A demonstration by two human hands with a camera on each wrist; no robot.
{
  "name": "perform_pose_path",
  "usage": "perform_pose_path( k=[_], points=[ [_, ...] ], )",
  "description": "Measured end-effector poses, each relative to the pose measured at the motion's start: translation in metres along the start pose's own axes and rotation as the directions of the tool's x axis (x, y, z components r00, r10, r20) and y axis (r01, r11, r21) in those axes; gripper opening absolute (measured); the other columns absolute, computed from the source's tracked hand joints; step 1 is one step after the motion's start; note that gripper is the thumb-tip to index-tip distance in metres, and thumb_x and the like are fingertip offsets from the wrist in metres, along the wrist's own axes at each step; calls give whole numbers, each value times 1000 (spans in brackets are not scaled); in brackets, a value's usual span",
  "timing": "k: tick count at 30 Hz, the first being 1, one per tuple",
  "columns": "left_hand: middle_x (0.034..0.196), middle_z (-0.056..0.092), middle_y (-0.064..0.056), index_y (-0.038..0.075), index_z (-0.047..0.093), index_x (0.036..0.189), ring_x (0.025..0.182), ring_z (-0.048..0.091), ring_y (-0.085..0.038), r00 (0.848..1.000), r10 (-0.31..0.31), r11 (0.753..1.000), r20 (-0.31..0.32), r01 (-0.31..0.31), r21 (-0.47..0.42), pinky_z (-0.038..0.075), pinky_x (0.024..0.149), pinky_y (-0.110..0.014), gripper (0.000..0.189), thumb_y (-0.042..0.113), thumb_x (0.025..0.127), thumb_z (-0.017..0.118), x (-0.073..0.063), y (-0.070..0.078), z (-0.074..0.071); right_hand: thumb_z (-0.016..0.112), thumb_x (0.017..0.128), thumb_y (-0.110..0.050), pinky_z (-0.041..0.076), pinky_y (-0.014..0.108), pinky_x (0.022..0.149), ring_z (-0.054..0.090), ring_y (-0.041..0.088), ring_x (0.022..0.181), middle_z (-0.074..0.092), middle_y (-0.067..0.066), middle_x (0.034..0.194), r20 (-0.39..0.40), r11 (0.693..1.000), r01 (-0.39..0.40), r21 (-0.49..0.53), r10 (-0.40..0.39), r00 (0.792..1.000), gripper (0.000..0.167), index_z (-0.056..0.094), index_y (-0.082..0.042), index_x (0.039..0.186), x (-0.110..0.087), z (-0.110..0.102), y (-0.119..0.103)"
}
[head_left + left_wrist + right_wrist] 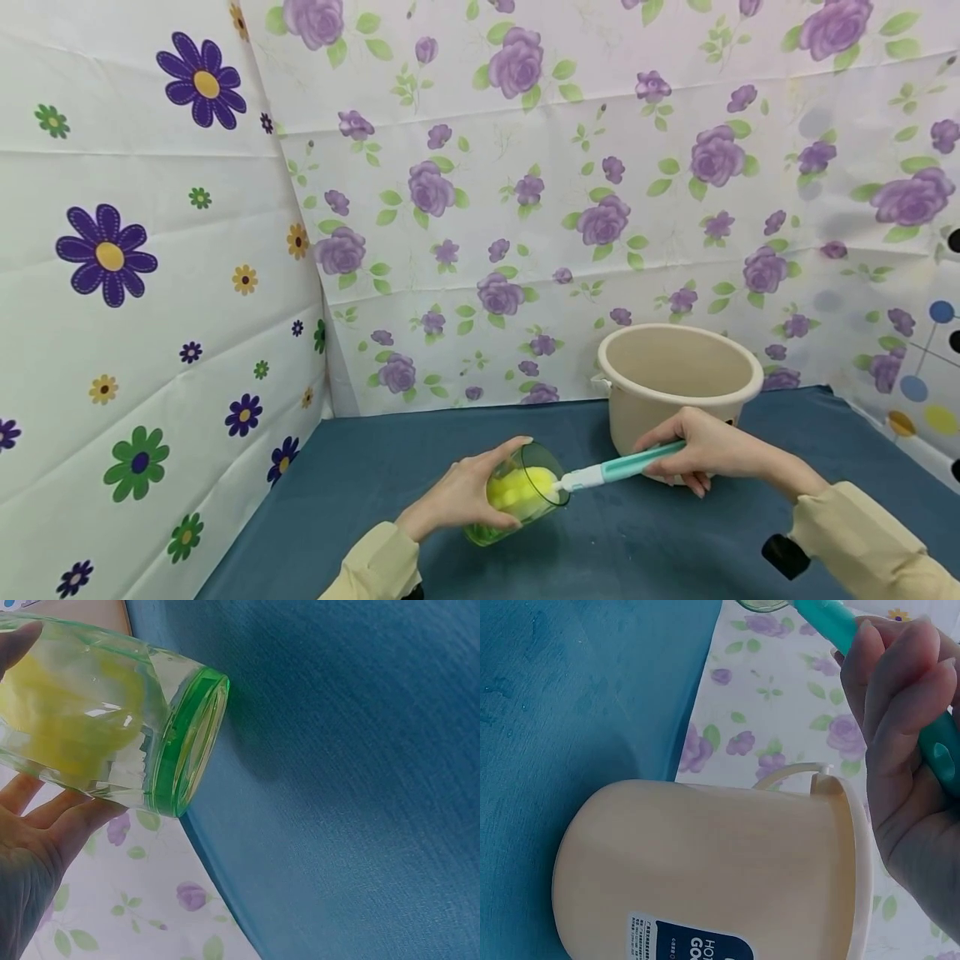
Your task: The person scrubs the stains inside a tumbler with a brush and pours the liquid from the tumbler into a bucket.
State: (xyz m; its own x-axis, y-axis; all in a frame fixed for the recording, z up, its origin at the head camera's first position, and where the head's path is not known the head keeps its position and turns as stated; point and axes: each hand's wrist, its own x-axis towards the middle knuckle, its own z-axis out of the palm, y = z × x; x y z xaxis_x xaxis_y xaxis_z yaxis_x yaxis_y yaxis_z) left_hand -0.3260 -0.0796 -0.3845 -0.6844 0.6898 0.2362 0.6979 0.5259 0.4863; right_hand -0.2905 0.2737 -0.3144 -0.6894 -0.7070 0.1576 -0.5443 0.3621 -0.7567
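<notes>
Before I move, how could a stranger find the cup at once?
Start at the large beige bucket on the blue cloth; nearer and to its left in the head view, the left grip holds the tilted cup. Unlike the opaque bucket, it is see-through, with a green base and a yellow sponge-like lump inside.

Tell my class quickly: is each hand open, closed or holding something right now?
Left hand: holding a transparent, green-tinted cylindrical cup, tilted.
Right hand: holding a long, slender teal-and-white handle.
</notes>
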Motion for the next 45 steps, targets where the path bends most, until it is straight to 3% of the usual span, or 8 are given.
perform_pose_path(
  k=[7,33,45],
  points=[
    [121,49,7,46,19,140,90,53,-10,1000,-8,1000,9,8,-19,42,63,-29,95,43,66,78,0,-1,0,61,87,-11,41,36,33,49,13,34,59,4,55,1,999,38,-1,-38,999,23,65,-4,109,-1,-1,-3],
    [119,50,6,43,20,141,91,54,-11,1000,15,999,7,-15,-28,42,64,-29,94,43,66,78,0,-3,0,60,88,-10,39,29,32,45,6,35,58,2,53,20,998,55,22,-55,998,24,65,-5,111,-4,-1,-2],
    [118,51,6,42,21,141,88,54,-11,1000,2,1000,2,-2,-17,42,63,-30,95,44,66,78,0,0,0,61,87,-11,38,35,31,44,8,34,57,3,51,-21,999,32,10,-32,999,23,67,-7,109,-3,-3,0]
  ],
)
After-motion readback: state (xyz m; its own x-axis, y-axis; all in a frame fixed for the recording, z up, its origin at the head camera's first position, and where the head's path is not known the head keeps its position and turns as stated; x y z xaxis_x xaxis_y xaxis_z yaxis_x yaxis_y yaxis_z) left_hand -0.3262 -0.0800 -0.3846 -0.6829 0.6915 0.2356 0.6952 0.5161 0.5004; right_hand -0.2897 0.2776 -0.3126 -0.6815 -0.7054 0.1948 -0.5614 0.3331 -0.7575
